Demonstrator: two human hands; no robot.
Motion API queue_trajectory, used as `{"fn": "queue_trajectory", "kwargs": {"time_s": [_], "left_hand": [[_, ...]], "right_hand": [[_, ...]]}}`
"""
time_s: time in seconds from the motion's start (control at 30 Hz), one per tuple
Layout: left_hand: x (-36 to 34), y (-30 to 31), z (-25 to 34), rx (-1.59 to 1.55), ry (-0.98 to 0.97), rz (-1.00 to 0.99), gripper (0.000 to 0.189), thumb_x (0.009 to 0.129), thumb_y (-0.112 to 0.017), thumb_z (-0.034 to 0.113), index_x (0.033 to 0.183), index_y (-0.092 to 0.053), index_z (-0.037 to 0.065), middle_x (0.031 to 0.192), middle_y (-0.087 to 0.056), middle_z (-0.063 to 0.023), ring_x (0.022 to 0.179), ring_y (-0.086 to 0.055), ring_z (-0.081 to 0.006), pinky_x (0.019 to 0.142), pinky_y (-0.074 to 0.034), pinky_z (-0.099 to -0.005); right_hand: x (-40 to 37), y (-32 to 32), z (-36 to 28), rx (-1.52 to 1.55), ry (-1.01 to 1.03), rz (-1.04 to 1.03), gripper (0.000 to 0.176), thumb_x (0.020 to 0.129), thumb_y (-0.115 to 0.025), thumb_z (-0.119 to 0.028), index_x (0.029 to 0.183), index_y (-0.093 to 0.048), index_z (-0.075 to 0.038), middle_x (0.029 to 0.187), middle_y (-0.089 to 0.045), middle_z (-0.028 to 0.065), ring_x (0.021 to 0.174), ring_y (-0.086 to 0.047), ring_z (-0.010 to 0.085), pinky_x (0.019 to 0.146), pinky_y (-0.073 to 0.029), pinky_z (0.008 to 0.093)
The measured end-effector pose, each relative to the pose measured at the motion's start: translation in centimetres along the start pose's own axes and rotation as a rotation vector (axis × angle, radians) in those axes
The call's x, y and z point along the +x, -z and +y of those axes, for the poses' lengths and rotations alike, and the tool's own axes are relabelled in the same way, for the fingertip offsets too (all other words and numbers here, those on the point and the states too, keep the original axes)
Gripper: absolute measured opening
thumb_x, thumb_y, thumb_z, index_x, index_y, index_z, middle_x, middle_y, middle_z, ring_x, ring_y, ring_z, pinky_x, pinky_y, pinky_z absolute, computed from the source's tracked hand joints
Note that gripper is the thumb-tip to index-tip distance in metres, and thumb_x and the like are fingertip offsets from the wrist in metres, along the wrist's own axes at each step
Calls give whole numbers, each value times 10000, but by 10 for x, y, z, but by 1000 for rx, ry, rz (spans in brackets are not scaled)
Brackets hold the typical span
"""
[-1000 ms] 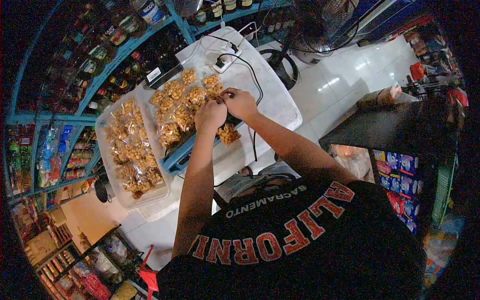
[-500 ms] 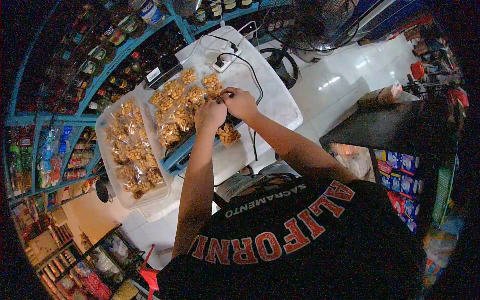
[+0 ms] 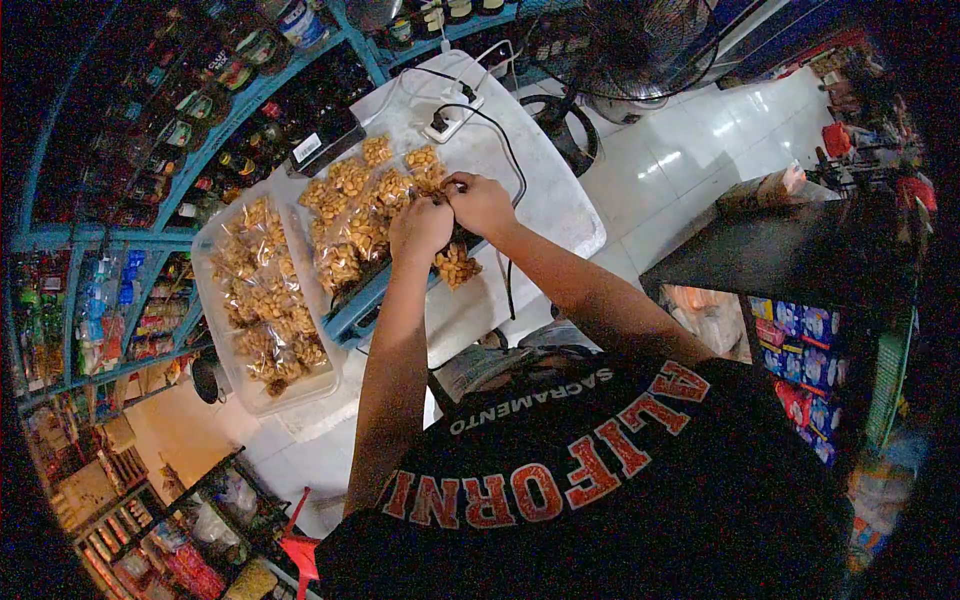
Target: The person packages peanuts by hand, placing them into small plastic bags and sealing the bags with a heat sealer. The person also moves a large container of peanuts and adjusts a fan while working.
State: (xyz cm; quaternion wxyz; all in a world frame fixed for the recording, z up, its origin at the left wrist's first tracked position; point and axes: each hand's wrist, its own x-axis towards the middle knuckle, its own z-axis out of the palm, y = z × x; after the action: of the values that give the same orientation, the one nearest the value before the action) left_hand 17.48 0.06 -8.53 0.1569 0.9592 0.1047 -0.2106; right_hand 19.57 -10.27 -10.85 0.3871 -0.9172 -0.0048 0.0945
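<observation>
My left hand is closed, its fingertips pinched together over the white table. Right beside it my right hand is also closed in a pinch, and the two nearly touch. A clear plastic bag of peanuts reaches to the fingertips of both; its gathered end is mostly hidden by them. More filled peanut bags lie left of my hands. Under my left wrist is a long blue device, partly covered. One small bag of peanuts rests below my right hand.
A clear plastic tub of bagged peanuts stands at the table's left. On the white table are a power strip with black cables and a dark box. A fan stands behind; bottle shelves line the left.
Both hands stay pinched together in nearly the same place. The fingers shift only slightly, and the peanut bag by the fingertips moves a little toward them.
</observation>
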Motion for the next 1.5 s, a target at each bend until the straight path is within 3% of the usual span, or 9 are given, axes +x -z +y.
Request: {"fn": "queue_trajectory", "kwargs": {"time_s": [0.17,0.33,0.67,1.17,1.23,1.5], "left_hand": [[1,1,1,-57,25,12,436,777,-311,285,959,-582,-4,1061,-533,-202,1000,-502,-333,880,-367,-408],[10,-8,-8,60,-93,-4,423,777,-314,274,929,-597,0,1006,-555,-207,954,-525,-349,851,-386,-418],[9,-8,-7,30,-79,21,428,794,-296,296,953,-599,40,1026,-547,-205,971,-520,-343,858,-389,-414],[-1,4,3,-94,91,7,414,781,-330,308,956,-596,43,1024,-548,-202,972,-518,-346,863,-388,-411],[13,-10,-9,36,-61,-37,412,773,-338,302,951,-594,33,1039,-543,-199,978,-514,-345,861,-388,-414],[6,-6,-5,-27,-14,14,414,751,-352,289,935,-588,4,1048,-534,-212,974,-509,-360,862,-383,-417]], "right_hand": [[4,-7,7,-26,42,18,266,762,-444,-292,879,-618,-129,822,-602,152,764,-571,343,705,-462,393],[3,-6,6,-33,74,33,258,755,-451,-290,866,-620,-130,809,-604,147,746,-572,342,690,-463,394],[-1,1,-1,12,-8,4,281,758,-462,-332,880,-625,-138,808,-596,181,764,-568,357,710,-458,400],[-1,2,-1,0,9,-8,270,764,-448,-318,881,-626,-152,842,-599,163,779,-570,348,724,-460,387],[-2,4,-3,9,-24,-16,271,764,-450,-318,883,-626,-151,842,-598,165,777,-569,350,726,-460,386],[0,0,0,8,-29,2,262,759,-460,-313,885,-625,-153,833,-595,171,765,-567,357,715,-461,389]]}}
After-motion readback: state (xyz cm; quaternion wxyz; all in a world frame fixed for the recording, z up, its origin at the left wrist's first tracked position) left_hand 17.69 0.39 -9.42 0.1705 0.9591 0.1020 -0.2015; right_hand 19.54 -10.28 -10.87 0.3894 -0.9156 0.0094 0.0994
